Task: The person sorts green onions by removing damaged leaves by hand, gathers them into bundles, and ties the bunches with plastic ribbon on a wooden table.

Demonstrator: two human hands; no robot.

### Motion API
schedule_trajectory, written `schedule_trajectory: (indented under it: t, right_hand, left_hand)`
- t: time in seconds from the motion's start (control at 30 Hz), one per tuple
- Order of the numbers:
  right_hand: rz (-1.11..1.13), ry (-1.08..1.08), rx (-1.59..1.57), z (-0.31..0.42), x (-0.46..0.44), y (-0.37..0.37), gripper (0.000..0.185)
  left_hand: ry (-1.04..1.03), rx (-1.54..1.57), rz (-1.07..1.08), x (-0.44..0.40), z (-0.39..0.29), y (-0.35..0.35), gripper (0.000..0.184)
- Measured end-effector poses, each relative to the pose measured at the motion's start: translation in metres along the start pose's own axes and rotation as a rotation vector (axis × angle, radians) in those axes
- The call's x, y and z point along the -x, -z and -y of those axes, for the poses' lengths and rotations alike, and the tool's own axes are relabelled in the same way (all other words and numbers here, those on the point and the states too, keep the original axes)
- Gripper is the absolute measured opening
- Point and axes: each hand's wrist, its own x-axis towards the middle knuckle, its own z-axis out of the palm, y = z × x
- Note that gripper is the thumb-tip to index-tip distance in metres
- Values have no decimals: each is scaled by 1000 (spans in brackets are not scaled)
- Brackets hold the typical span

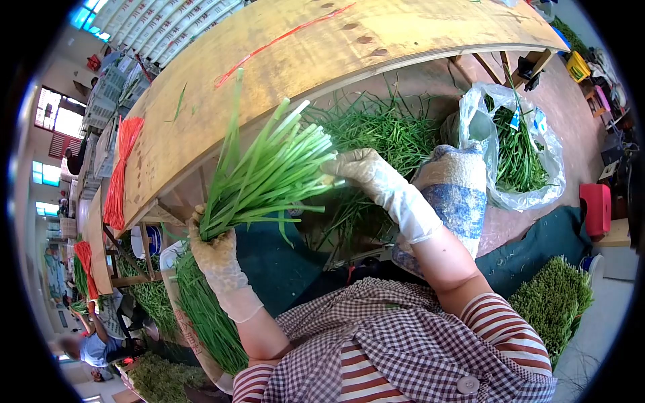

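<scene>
A bunch of long green stalks (269,168) with pale ends stands up and leans right in front of my chest. My left hand (211,238), in a stained glove, is wrapped round its lower part. My right hand (353,166), gloved too, has its fingers pressed together at the pale stalk ends on the right side. Just beyond the bunch is the wooden table (282,80), with a thin red strand (289,35) lying across its top. A bundle of red ties (123,171) hangs at the table's left edge.
Loose green stalks (390,134) lie under the table, beside a plastic bag (494,191) of greens. More greens (208,316) fill a container at my left. A pile of budded stems (551,302) is at right. Another person (101,346) works at far left.
</scene>
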Motion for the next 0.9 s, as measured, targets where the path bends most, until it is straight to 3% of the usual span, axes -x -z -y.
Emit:
schedule_trajectory:
  t: [0.07, 0.17, 0.33, 0.5, 0.6, 0.7, 0.8, 0.83, 0.9]
  right_hand:
    - [157, -7, -160, 3, 5, 3, 23]
    - [317, 17, 97, 14, 12, 8, 22]
    - [338, 6, 434, 12, 16, -6, 22]
    - [291, -12, 104, 14, 15, 2, 23]
    - [214, 0, 2, 12, 14, 3, 23]
    - [228, -27, -53, 7, 13, 9, 24]
    - [197, -27, -171, -7, 7, 22, 23]
    - [330, 167, -459, -9, 4, 32, 18]
    - [289, 223, -610, 2, 7, 61, 12]
  left_hand:
    - [-18, -21, -21, 0, 1, -2, 16]
    - [-26, -112, 39, 3, 0, -1, 16]
    - [-41, -169, 64, 6, 2, -8, 16]
    - [-28, -226, 70, 10, 7, -15, 19]
    - [142, -158, 376, 5, 3, -11, 23]
    - [209, -185, 485, 9, 4, -18, 20]
    - [-44, -232, 231, 4, 10, -19, 18]
    - [-112, -304, 174, 6, 4, -22, 19]
    - [-248, -446, 60, 10, -26, -27, 19]
